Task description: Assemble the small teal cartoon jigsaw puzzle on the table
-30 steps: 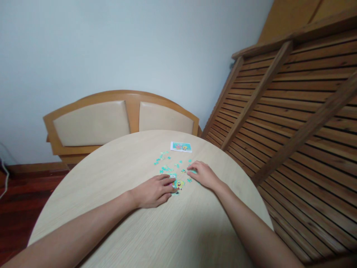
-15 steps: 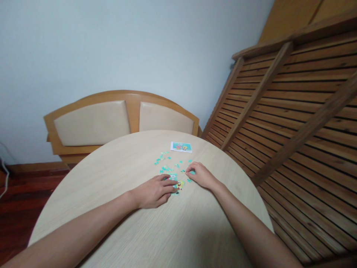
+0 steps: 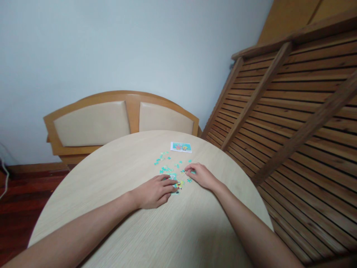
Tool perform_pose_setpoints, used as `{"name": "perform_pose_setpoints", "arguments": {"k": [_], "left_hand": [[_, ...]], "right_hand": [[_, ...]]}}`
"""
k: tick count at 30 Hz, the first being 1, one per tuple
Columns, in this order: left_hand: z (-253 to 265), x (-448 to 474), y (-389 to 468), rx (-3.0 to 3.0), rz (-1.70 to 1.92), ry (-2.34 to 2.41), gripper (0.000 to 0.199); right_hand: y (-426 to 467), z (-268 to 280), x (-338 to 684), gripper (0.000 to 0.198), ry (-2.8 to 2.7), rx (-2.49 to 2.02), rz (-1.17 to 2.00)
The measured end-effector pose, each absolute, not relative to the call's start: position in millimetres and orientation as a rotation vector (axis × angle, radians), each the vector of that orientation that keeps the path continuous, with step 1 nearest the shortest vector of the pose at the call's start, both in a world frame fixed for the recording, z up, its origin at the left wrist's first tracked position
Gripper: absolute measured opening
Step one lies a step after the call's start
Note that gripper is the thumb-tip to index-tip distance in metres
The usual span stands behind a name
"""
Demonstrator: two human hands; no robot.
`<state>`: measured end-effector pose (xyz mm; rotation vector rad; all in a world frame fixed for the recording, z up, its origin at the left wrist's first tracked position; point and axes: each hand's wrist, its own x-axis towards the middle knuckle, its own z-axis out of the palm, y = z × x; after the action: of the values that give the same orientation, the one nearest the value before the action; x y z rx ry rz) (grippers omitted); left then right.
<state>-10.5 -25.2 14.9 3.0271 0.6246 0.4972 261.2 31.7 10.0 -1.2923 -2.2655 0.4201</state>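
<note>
My left hand (image 3: 156,190) lies flat with its fingers stretched over a partly joined jigsaw puzzle (image 3: 180,184), which is teal with a yellow cartoon figure. The fingers hide part of the joined section. To the right, my right hand (image 3: 202,175) has thumb and fingertips pinched together at a small puzzle piece (image 3: 183,171), just above the joined section. Another teal puzzle piece (image 3: 189,180) lies below the right fingertips. Loose puzzle pieces (image 3: 166,169) are scattered beyond my left hand.
A picture card (image 3: 181,147) with cartoon figures lies at the far side of the round wooden table (image 3: 134,230). A padded headboard (image 3: 95,123) stands behind the table against the wall. A slatted wooden panel (image 3: 279,123) leans on the right.
Almost nothing moves. My right fingertips shift very slightly at the small puzzle piece, while my left hand stays in place on the joined section.
</note>
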Motion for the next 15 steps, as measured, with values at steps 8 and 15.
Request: {"name": "perform_pose_setpoints", "arguments": {"k": [8,15], "left_hand": [[14.3,-10.1,-24.8,3.036,0.489,0.635,0.033],[15.1,-10.6,-24.7,3.016,0.517,0.604,0.032]], "right_hand": [[28.4,18.6,259.2,0.028,-2.141,-1.222,0.673],[28.2,20.6,256.7,0.034,-2.001,-1.255,0.885]]}}
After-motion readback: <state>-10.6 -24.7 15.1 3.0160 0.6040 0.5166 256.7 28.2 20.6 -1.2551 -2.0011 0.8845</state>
